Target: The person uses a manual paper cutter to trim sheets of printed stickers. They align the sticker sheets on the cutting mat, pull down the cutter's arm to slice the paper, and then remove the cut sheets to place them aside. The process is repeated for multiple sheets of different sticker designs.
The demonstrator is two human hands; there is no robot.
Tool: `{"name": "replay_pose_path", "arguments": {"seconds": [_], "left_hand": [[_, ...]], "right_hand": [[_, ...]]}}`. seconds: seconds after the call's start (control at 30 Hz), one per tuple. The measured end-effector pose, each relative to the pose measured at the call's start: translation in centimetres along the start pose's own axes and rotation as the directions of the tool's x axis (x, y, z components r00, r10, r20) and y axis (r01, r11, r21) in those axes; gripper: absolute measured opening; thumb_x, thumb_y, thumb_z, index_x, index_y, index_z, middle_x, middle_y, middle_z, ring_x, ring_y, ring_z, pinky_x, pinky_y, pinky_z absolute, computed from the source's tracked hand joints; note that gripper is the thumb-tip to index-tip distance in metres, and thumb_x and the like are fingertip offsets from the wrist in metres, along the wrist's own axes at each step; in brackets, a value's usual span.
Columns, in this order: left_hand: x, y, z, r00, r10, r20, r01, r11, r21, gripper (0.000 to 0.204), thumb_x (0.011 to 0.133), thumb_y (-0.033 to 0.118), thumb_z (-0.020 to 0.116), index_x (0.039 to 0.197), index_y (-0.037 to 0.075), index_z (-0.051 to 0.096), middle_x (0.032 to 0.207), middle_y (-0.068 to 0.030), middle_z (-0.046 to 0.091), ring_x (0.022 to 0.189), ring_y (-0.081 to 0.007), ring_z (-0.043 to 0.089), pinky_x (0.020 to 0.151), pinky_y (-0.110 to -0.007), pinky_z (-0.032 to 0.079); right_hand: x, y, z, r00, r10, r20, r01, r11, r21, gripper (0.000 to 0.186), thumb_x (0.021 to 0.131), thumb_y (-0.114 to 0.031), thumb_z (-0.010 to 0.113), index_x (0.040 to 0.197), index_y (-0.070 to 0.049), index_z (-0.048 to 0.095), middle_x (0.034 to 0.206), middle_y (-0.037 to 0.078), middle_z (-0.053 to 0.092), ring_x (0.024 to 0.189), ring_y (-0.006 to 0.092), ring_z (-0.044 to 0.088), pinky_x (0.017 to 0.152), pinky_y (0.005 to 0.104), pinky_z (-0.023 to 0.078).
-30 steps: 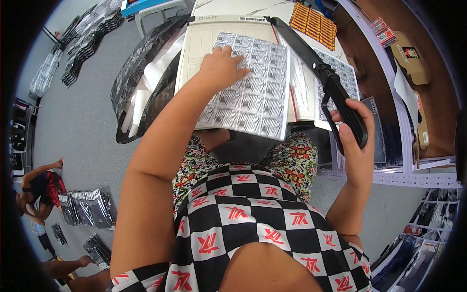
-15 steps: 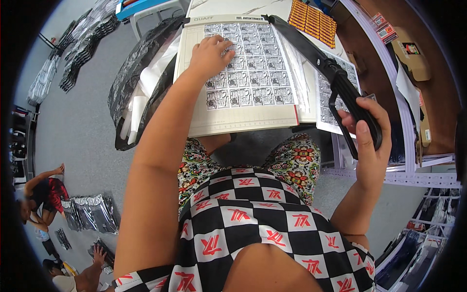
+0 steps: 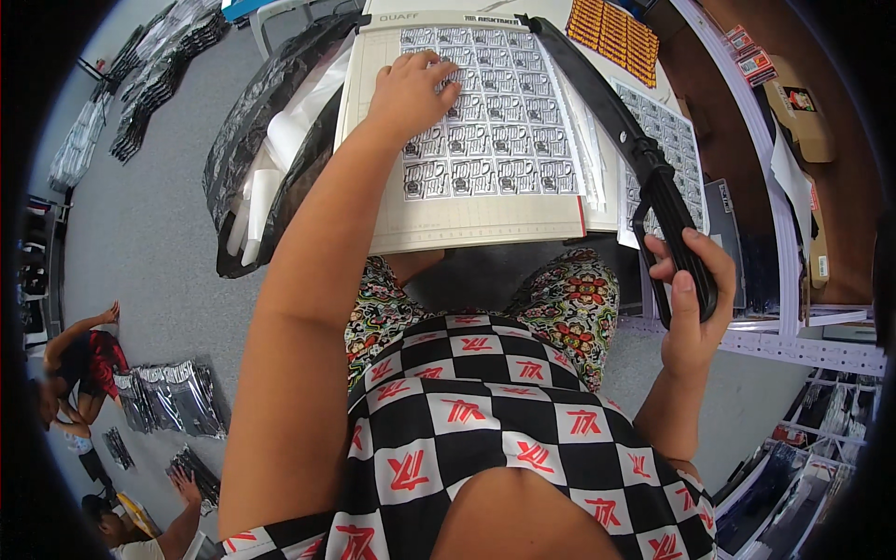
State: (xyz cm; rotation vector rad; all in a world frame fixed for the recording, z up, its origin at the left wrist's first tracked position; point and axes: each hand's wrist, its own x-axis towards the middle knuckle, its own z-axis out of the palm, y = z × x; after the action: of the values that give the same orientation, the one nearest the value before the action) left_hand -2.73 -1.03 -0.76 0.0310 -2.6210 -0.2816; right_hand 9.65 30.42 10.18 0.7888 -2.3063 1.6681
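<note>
A guillotine paper cutter [image 3: 485, 222] with a cream board lies in front of me. On the board rests a white sheet of black-printed stickers [image 3: 495, 131] in rows. My left hand [image 3: 411, 93] lies flat over the sheet's upper left part, fingers stretched out. The cutter's black blade arm [image 3: 590, 101] is raised off to the right of the board. My right hand [image 3: 695, 294] is wrapped round the end of its black handle [image 3: 665, 201]. Paper edges [image 3: 590, 168] show between the sheet and the blade arm.
A black plastic bag [image 3: 245, 140] with white paper rolls [image 3: 264, 191] sits left of the cutter. Beyond the blade arm lie another printed sheet [image 3: 672, 140] and an orange-yellow sticker sheet [image 3: 614, 37]. Shelving stands right. Two people work at the lower left among packed bundles [image 3: 173, 397].
My right hand has brought the cutter handle somewhat inward and toward me, nearer the board. My left hand stays flat on the sticker sheet. The whole view has shifted slightly.
</note>
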Motion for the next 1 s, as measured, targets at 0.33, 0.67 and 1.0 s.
{"name": "replay_pose_path", "arguments": {"seconds": [0.33,0.67,1.0], "left_hand": [[-0.01,-0.15,0.0,1.0,0.0,0.005,0.0,0.999,-0.039,0.032,0.077,0.033,0.051,0.106,0.02,0.057,0.113,-0.0025,0.05,0.108,-0.0217,0.043,0.093,-0.038,0.029],[-0.02,-0.05,-0.05,1.0,-0.008,-0.014,0.008,1.0,-0.022,0.031,0.077,0.033,0.052,0.106,0.021,0.058,0.111,-0.0017,0.051,0.107,-0.0212,0.043,0.093,-0.037,0.029],[0.0,-0.22,0.13,1.0,-0.004,-0.015,0.004,1.0,-0.022,0.032,0.077,0.033,0.052,0.106,0.021,0.058,0.112,-0.0028,0.05,0.107,-0.0223,0.044,0.093,-0.038,0.029]], "right_hand": [[-0.49,0.63,0.13,0.999,-0.031,-0.006,0.031,0.999,-0.021,0.028,0.083,-0.009,0.048,0.107,0.004,0.046,0.099,0.014,0.051,0.084,0.0173,0.056,0.074,0.0266,0.045],[0.07,-0.11,0.11,1.0,0.006,-0.004,-0.006,1.0,0.006,0.029,0.082,-0.011,0.049,0.107,0.004,0.047,0.097,0.015,0.053,0.083,0.0169,0.056,0.073,0.0263,0.046],[-0.65,0.86,0.35,0.999,-0.053,-0.011,0.053,0.998,-0.024,0.028,0.082,-0.009,0.048,0.106,0.004,0.047,0.096,0.015,0.053,0.083,0.0176,0.057,0.072,0.0264,0.046]]}}
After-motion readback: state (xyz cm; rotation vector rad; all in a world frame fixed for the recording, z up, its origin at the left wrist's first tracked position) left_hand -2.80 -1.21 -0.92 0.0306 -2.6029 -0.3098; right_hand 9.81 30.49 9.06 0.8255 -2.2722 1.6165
